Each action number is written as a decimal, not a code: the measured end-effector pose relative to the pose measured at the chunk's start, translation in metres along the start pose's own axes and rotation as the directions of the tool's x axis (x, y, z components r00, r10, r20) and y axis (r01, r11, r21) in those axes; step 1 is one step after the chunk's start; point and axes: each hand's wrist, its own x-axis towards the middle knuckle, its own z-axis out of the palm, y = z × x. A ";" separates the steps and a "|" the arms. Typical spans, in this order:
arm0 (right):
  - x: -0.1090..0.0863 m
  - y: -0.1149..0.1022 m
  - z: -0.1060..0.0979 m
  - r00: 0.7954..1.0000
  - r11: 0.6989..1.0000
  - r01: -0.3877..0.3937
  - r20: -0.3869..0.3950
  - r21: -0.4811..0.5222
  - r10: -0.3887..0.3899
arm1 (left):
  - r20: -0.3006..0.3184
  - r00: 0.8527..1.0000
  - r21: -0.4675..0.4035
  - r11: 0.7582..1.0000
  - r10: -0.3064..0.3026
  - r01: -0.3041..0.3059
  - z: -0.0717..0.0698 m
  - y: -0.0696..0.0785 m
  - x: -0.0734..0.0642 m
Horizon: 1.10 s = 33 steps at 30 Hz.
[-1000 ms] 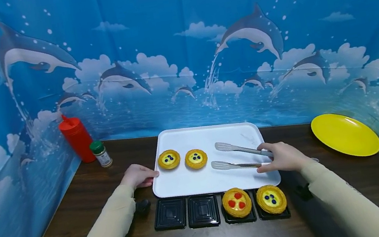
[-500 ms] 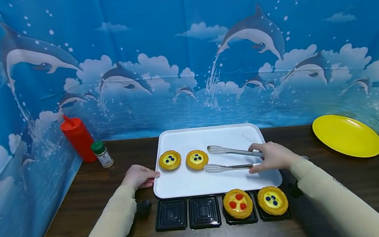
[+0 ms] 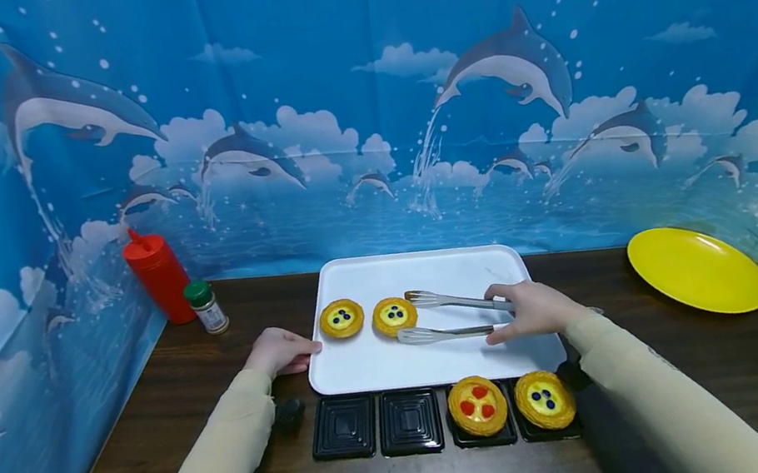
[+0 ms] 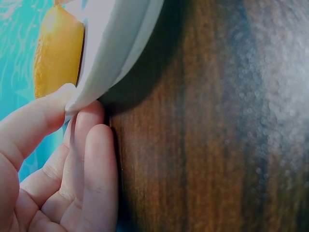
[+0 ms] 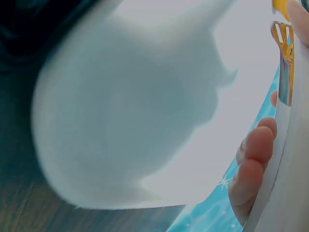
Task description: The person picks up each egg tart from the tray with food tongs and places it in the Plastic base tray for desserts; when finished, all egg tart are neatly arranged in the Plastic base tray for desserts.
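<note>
In the head view my left hand (image 3: 281, 351) pinches the left rim of a white tray (image 3: 373, 373), thumb above and fingers underneath, as the left wrist view shows. Two blueberry-topped egg tarts (image 3: 342, 319) (image 3: 395, 316) sit on the tray. My right hand (image 3: 532, 309) grips metal tongs (image 3: 462, 302) over the tray's right half. The tongs are spread, their slotted ends at either side of the right-hand tart's near edge; whether they touch it I cannot tell. Parts of the tongs' handle are hidden by the hand.
Before the tray stand two bare black plastic bases (image 3: 344, 427) (image 3: 409, 421). Beside them, a strawberry tart (image 3: 478, 407) and a blueberry tart (image 3: 545, 400) sit on similar bases. A red squeeze bottle (image 3: 158, 277), a green-capped shaker (image 3: 206, 307) and a yellow plate (image 3: 697, 272) stand farther out.
My right hand has moved left with the tongs, bringing their spread ends from right of the second tart to either side of it. My left hand stays on the tray rim.
</note>
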 end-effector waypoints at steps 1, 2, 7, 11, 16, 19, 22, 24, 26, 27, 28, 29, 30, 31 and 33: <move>0.001 -0.001 0.000 1.000 1.000 0.004 0.001 0.001 -0.004 | 0.000 1.000 0.000 1.000 0.001 -0.001 0.000 0.000 0.000; 0.001 -0.001 0.000 1.000 1.000 0.008 0.003 0.004 -0.008 | 0.001 1.000 0.000 1.000 0.001 -0.001 0.001 0.000 0.001; 0.004 -0.004 0.000 0.999 0.999 0.034 0.009 0.003 -0.034 | 0.004 1.000 -0.005 1.000 0.000 0.000 0.002 0.001 0.002; 0.004 -0.006 -0.002 0.999 0.999 0.047 0.009 -0.009 -0.047 | 0.009 1.000 -0.002 1.000 0.005 -0.005 0.002 0.002 -0.001; 0.002 -0.008 -0.004 0.999 0.999 0.053 -0.002 0.001 -0.053 | 0.024 1.000 0.006 1.000 0.010 -0.010 0.001 0.005 -0.004; 0.001 -0.008 -0.004 0.998 0.998 0.064 -0.011 0.010 -0.064 | 0.022 1.000 0.001 1.000 0.006 -0.006 0.000 0.005 -0.004; 0.000 -0.007 -0.004 0.998 0.998 0.067 -0.016 0.023 -0.066 | 0.024 1.000 0.002 1.000 0.013 -0.013 -0.001 0.005 -0.004; -0.001 -0.007 -0.004 0.998 0.998 0.060 -0.019 0.028 -0.059 | 0.024 1.000 0.003 1.000 0.016 -0.017 -0.001 0.005 -0.004; -0.002 -0.007 -0.005 0.999 0.998 0.045 -0.025 0.037 -0.044 | 0.024 1.000 0.006 1.000 0.019 -0.019 -0.001 0.005 -0.004; -0.003 -0.006 -0.005 0.999 0.999 0.037 -0.032 0.039 -0.035 | 0.024 1.000 0.006 1.000 0.020 -0.020 -0.001 0.004 -0.003; -0.004 -0.006 -0.006 0.999 0.999 0.033 -0.038 0.039 -0.032 | 0.023 1.000 0.007 1.000 0.020 -0.020 -0.001 0.004 -0.003; -0.006 -0.006 -0.007 0.999 0.999 0.033 -0.043 0.039 -0.031 | 0.023 1.000 0.007 1.000 0.020 -0.020 -0.001 0.004 -0.003; -0.007 -0.006 -0.008 0.998 0.999 0.034 -0.047 0.039 -0.032 | 0.022 1.000 0.006 1.000 0.019 -0.020 -0.001 0.003 -0.003; -0.009 -0.006 -0.009 0.998 0.999 0.033 -0.051 0.038 -0.031 | 0.022 1.000 0.006 1.000 0.019 -0.019 -0.002 0.003 -0.003; -0.012 -0.005 -0.011 0.998 0.999 0.037 -0.052 0.037 -0.035 | 0.020 1.000 0.005 1.000 0.016 -0.016 -0.002 0.003 -0.004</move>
